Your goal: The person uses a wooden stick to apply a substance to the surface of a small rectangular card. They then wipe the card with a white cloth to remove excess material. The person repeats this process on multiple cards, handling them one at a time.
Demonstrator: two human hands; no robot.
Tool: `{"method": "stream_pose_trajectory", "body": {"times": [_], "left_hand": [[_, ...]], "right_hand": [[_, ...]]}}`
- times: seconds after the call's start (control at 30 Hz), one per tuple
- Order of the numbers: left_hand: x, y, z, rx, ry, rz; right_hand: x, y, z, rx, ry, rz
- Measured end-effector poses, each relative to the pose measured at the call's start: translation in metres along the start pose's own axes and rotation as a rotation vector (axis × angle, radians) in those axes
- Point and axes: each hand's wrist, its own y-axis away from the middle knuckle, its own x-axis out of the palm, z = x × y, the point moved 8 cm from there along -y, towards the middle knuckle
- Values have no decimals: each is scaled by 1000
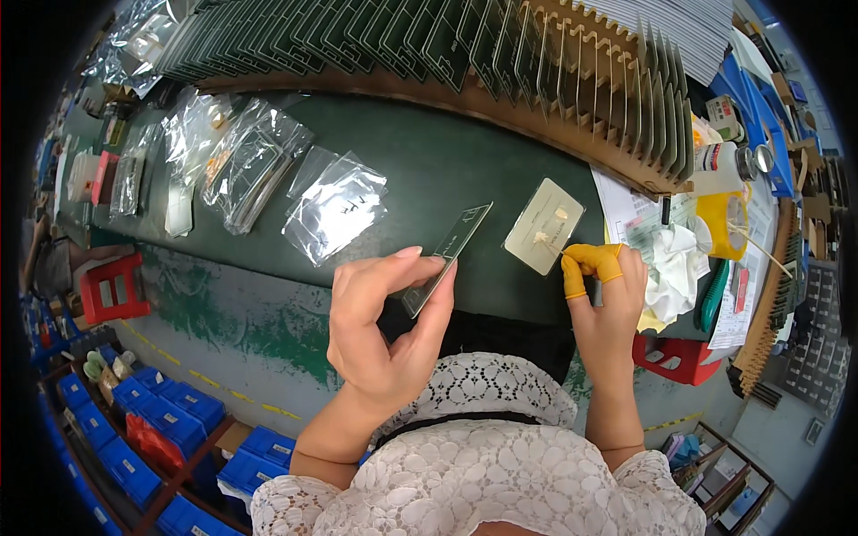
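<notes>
My left hand [380, 317] grips a thin dark green panel [447, 255] by its long edges, between thumb and fingers, tilted above the table's near edge. Yellow finger cots cover the thumb and some fingers of my right hand [608, 286]. Pinched in those fingertips is a thin stick [555, 248], whose tip reaches over a pale beige card-like plate [545, 214] lying on the green table. Small yellowish blobs show on this plate, close to the stick's tip.
A long brown slotted rack [500, 105] full of upright dark panels spans the back. Clear film sheets [335, 210] and bagged panels [250, 170] lie left. To the right are crumpled white tissue [672, 272], a yellow container [720, 223], a bottle [719, 165] and green-handled tool [712, 295].
</notes>
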Motion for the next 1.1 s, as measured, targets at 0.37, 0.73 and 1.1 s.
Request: {"method": "stream_pose_trajectory", "body": {"times": [0.37, 0.73, 1.1], "left_hand": [[5, 0, -3, 45, -22, 105], [2, 2, -4, 48, 6, 104], [2, 1, -4, 63, -1, 85]], "right_hand": [[-18, 1, 37, 69, -473, -42], [-8, -1, 78, -96, -505, 75], [-6, -3, 81, -113, -489, 70]]}}
